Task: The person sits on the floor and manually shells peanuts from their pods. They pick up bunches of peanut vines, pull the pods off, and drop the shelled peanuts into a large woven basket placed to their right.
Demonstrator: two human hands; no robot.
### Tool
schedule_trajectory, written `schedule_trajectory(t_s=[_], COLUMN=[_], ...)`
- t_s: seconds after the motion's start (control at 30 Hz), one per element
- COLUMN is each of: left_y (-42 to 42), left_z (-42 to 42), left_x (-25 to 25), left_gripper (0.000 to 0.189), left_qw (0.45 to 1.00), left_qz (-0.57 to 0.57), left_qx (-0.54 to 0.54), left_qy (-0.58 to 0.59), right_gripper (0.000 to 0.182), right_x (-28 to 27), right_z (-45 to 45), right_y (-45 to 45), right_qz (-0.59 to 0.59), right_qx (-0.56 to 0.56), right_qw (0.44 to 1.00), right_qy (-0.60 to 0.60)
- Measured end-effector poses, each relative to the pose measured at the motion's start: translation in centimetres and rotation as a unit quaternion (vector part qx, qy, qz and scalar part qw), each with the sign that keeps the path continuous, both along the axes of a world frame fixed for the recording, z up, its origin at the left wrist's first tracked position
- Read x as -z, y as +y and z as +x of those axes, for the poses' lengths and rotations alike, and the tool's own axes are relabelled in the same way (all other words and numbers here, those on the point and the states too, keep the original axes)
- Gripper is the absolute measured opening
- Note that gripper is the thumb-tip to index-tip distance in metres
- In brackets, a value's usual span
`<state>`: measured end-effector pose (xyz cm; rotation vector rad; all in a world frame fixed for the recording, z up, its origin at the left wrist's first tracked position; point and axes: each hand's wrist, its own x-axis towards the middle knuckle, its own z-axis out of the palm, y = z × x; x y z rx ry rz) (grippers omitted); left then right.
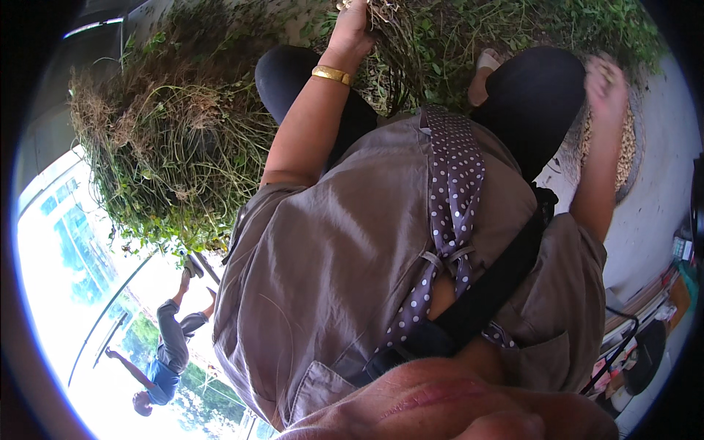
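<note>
My left hand (352, 27), with a gold bangle at the wrist, grips a bunch of uprooted plants (399, 52) at the top edge of the view. Pale roots or pods show by its fingers, partly cut off by the frame. On the right, my right hand (606, 85) is blurred, with its fingers curled around small pale things that look like peanut pods. Below and beside that hand and its forearm is a round container of peanuts in their shells (627, 144), partly hidden by the arm.
A large heap of pulled plants (181, 143) rises to the left. More leafy plants (594, 22) cover the ground ahead, near a foot (484, 71) between my knees. Another person (170, 352) is in the bright opening at lower left. Assorted household items (643, 341) lie at lower right.
</note>
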<state>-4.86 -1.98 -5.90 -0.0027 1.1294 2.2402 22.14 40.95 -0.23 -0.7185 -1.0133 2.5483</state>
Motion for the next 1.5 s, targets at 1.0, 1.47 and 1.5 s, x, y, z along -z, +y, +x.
schedule_trajectory(t_s=[1.0, 1.47, 1.5], left_y=[0.0, 0.8, 0.9], left_z=[1.4, 1.5, 1.9], left_x=[-2.2, 1.1, 0.0], left_gripper=[0.019, 0.016, 0.016], left_qw=[0.999, 0.999, 0.999], left_qz=[0.03, 0.042, 0.046], left_qx=[0.019, 0.003, 0.01], left_qy=[-0.04, 0.003, -0.007], right_gripper=[0.023, 0.027, 0.026], right_x=[4.5, 6.7, 6.1], right_z=[-17.6, -17.9, -17.7], right_y=[-31.2, -30.1, -30.5], right_qz=[0.479, 0.542, 0.525], right_qx=[-0.157, -0.03, -0.016], right_qw=[0.858, 0.839, 0.85], right_qy=[-0.096, 0.013, 0.034])
